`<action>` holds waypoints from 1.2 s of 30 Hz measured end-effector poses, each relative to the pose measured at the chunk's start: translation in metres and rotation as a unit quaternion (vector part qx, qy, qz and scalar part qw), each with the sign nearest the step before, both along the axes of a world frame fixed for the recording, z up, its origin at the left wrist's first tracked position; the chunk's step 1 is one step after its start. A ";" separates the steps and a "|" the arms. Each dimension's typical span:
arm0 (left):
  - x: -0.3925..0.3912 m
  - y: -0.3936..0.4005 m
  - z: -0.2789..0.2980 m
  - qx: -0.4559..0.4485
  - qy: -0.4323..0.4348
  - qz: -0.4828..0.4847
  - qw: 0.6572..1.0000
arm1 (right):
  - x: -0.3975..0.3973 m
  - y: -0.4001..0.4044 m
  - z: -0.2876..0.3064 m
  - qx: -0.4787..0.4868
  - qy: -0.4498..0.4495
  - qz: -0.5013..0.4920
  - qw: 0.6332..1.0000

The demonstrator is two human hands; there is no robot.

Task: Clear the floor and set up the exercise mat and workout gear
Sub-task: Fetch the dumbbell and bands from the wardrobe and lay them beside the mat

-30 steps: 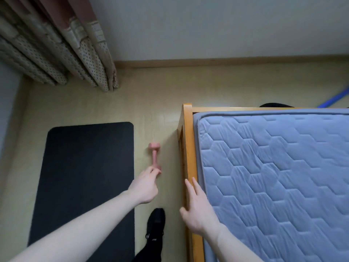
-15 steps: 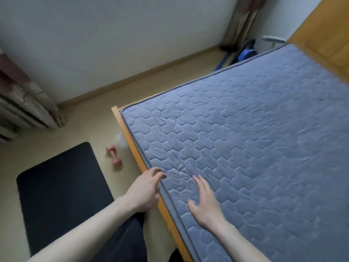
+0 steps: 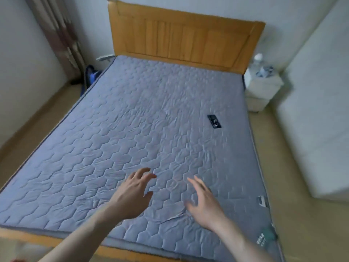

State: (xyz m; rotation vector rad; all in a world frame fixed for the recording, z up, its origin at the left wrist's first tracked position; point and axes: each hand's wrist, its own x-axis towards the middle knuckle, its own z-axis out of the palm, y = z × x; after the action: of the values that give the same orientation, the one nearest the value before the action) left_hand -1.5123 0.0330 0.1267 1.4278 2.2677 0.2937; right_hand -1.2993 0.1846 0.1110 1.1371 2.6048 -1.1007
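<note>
Head view: bed seen from its foot, headboard at 12 o'clock.
Left hand: fingers spread, holding nothing, over the mattress.
Right hand: fingers spread, blurred, holding nothing.
Phone: on mattress at 2 o'clock.
Exercise mat: outside this view.

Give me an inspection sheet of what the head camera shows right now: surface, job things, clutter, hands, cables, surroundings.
Surface: grey quilted mattress on a wooden bed frame.
Job's things: mat and workout gear, nothing seen.
Clutter: dark phone lying on the mattress, right of centre.
Hands: left hand and right hand over the mattress, fingers spread, holding nothing.
Cables: nothing seen.
Surroundings: white nightstand with a bottle, curtain, blue item beside the bed.
</note>
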 end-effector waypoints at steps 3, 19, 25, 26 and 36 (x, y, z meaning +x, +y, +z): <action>0.033 0.047 0.010 0.000 0.004 -0.056 0.998 | 0.052 0.022 0.012 0.009 0.012 -0.053 0.998; 0.341 0.304 0.077 0.057 0.022 -0.219 0.974 | 0.383 0.193 0.064 0.041 0.045 -0.213 0.975; 0.422 0.359 0.101 0.071 0.028 -0.268 0.960 | 0.469 0.249 0.086 0.061 0.070 -0.252 0.963; 0.430 0.366 0.103 0.076 0.029 -0.274 0.958 | 0.478 0.255 0.087 0.065 0.071 -0.255 0.962; 0.524 0.460 0.113 0.084 0.038 -0.355 0.930 | 0.575 0.300 0.107 0.088 0.087 -0.316 0.941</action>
State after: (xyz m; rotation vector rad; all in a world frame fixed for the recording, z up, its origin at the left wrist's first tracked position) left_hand -0.9882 0.4930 0.2392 2.2595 1.6456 0.1992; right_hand -0.7244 0.4847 0.2181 2.1070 2.5623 -1.1083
